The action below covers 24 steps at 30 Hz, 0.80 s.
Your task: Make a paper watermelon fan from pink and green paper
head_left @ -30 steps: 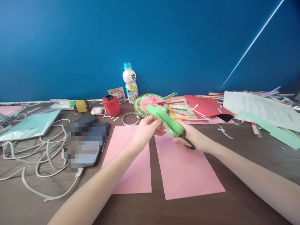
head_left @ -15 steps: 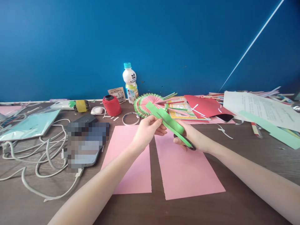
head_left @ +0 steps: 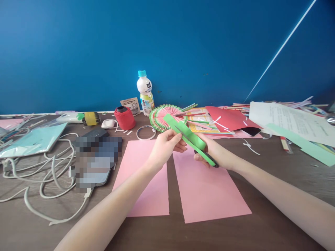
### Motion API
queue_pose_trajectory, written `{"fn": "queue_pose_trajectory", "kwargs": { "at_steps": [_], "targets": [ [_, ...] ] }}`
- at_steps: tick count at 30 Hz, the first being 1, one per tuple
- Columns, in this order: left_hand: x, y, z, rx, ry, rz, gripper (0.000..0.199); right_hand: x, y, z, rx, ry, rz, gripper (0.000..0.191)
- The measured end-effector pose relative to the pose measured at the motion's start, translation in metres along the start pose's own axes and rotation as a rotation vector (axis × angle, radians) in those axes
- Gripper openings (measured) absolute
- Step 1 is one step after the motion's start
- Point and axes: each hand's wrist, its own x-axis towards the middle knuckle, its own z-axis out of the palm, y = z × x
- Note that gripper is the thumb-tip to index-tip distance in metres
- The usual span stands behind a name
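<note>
Between finger and thumb, my left hand (head_left: pixel 167 145) pinches a green paper strip (head_left: pixel 171 122). My right hand (head_left: pixel 213 151) is wrapped round the handles of a pair of scissors (head_left: pixel 214 163), whose blades lie along the strip. Part of the strip curls over near my right fingers. Both hands are above two pink paper sheets, a left sheet (head_left: pixel 149 195) and a right sheet (head_left: pixel 211 195), lying side by side with a narrow gap of dark table between them. Just behind the hands stands a round pleated pink and green paper fan (head_left: pixel 163 116).
Left are a phone (head_left: pixel 99 164), white cables (head_left: pixel 52 167) and a teal packet (head_left: pixel 34 139). At the back stand a bottle (head_left: pixel 145 92) and a red roll (head_left: pixel 125 118), with a tape ring (head_left: pixel 146 132) nearer. Right are a red envelope (head_left: pixel 230 118) and printed paper (head_left: pixel 295 122).
My left hand and the strip's far end have shifted very slightly to the right. The scissors are nearly where they were, and both hands keep their hold.
</note>
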Motion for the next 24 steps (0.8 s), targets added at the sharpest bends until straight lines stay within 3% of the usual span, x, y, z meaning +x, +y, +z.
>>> {"fn": "queue_pose_trajectory", "kwargs": {
  "at_steps": [16, 24],
  "targets": [
    [-0.0007, 0.0023, -0.0004, -0.015, -0.012, -0.030, 0.019, 0.0012, 0.0039, -0.0015, -0.014, 0.001, -0.009, 0.069],
    [0.0020, 0.0026, -0.0059, 0.020, 0.076, 0.045, 0.019, 0.0020, 0.0070, -0.0008, 0.017, -0.003, 0.000, 0.074]
  ]
}}
